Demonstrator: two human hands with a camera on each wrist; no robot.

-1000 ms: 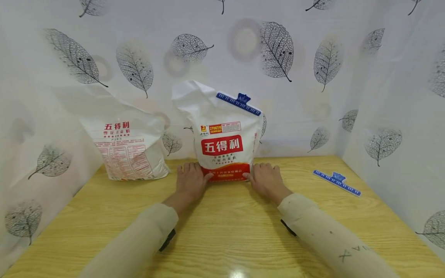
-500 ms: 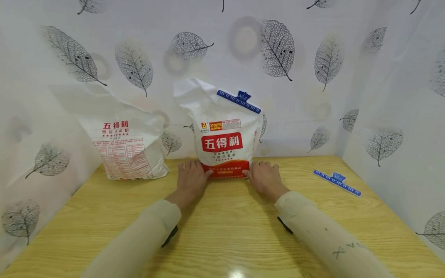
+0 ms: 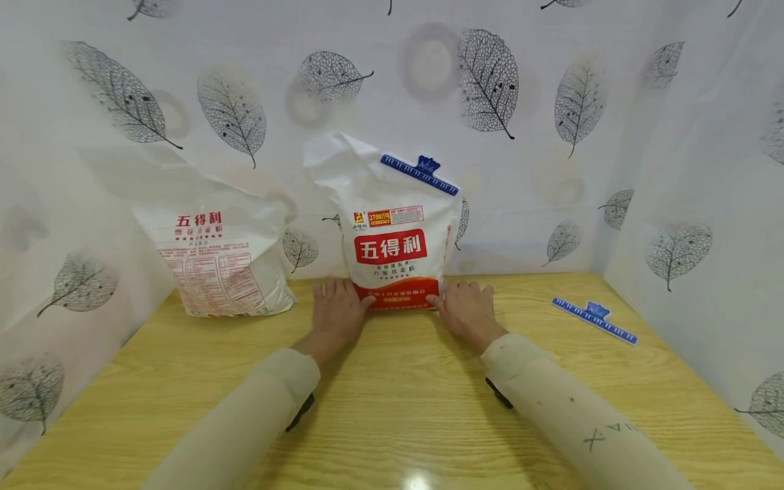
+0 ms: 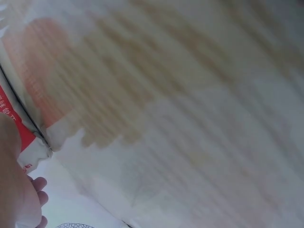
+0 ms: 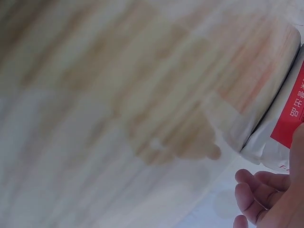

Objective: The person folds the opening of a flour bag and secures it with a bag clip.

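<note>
A white flour bag with red print stands on the wooden table, its slanted top held by a blue ruler-like clip. My left hand is at the bag's lower left corner, thumb against the red front. Mirroring it, my right hand presses its thumb on the lower right corner. Both wrist views show the other fingers loosely bent beside the bag: the left hand at the left edge, the right hand at the lower right. Neither hand lifts the bag.
A second white flour bag with no clip in sight leans at the left. Another blue clip lies at the right of the wooden table. A leaf-patterned curtain rises behind and at both sides.
The clipped flour bag and both hands have shifted slightly back, away from the person. The head view has tilted a little downward. The second bag and loose clip stay put.
</note>
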